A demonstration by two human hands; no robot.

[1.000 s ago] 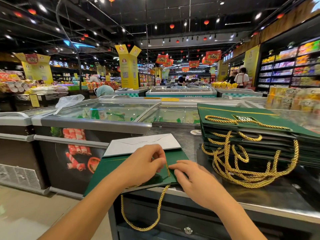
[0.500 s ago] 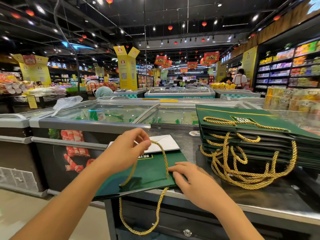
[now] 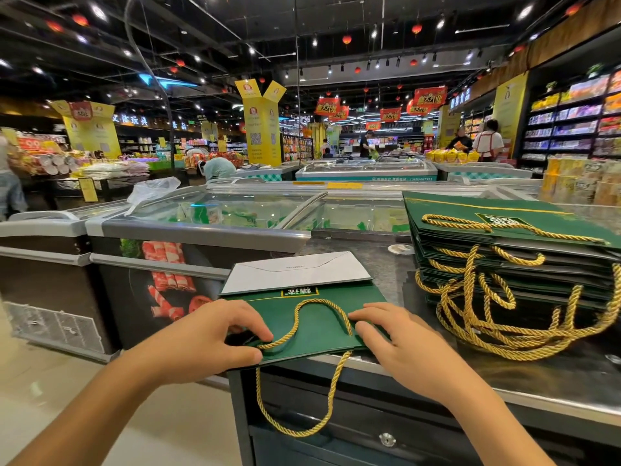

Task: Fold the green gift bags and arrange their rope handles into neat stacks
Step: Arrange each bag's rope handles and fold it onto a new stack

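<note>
The bag point(image 3: 312, 344) lies flat at 6 o'clock. The left hand point(image 3: 215, 338) has dropped the upper rope point(image 3: 316, 301), now looped on the bag face, and grips the 9 o'clock edge with curled fingers, while the right hand point(image 3: 400, 344) presses spread fingers at 3 o'clock. The lower rope point(image 3: 295, 432) hangs off the counter point(image 3: 537, 381) and is probably next to tuck. The bag label point(image 3: 300, 292) at 12 o'clock is unreadable, and the stack point(image 3: 504, 274) sits at 2 o'clock.
</note>
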